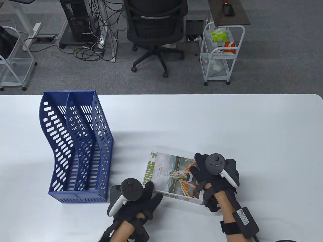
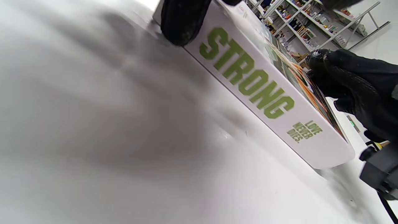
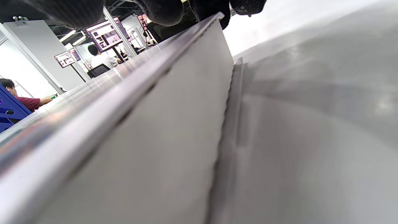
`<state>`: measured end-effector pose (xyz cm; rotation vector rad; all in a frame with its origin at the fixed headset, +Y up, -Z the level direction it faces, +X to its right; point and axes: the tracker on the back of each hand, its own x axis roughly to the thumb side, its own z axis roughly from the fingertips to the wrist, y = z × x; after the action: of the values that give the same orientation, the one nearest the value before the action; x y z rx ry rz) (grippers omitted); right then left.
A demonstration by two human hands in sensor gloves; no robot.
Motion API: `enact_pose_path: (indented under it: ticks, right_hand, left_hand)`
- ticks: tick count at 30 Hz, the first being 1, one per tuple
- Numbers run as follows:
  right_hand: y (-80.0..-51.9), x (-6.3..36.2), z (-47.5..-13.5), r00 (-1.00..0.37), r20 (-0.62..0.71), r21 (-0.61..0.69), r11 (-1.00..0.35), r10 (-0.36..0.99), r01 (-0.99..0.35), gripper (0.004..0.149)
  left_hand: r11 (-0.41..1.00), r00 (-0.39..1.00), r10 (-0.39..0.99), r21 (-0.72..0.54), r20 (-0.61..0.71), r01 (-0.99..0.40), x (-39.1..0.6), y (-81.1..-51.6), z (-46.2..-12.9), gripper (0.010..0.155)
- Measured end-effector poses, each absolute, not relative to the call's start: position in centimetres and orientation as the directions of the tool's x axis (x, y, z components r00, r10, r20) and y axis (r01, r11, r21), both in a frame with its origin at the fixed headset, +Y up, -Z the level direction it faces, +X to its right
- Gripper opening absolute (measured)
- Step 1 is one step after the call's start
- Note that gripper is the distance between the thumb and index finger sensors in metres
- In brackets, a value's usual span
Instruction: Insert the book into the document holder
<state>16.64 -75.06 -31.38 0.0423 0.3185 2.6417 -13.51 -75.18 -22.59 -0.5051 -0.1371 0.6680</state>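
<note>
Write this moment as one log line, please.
phase: picking up | book: on table, both hands on it | left hand | right hand | document holder: empty

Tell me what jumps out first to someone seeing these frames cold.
The book with green STRONG lettering, lying near the white table's front edge, with both gloved hands on it: the left hand at its near-left corner, the right hand over its right side. Next, the empty blue document holder standing left of the book.
</note>
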Motion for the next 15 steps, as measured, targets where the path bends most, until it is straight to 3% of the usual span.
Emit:
enact_pose_path:
  ticks: [7, 12, 15]
  right_hand:
    - [-75.4, 17.6, -29.0, -0.900, 0.020, 0.271, -0.869, 0.435, -0.413, 0.075]
    - [-75.0, 17.7, -27.9, -0.863, -0.026, 0.349, -0.805, 0.504, -0.481, 0.076]
    - [-74.4, 17.6, -27.3, -0.885, -0.005, 0.323, -0.837, 0.466, -0.442, 0.075]
  left_hand:
    - [0.688, 0.798, 0.602, -0.486, -0.034, -0.539, -13.3, -75.4, -22.6, 0.081]
    - [0.678, 0.786, 0.616, -0.477, -0.046, -0.559, -13.4, -75.6, -22.7, 0.082]
    - [0.695, 0.796, 0.603, -0.463, -0.042, -0.551, -13.5, -76.0, -23.0, 0.082]
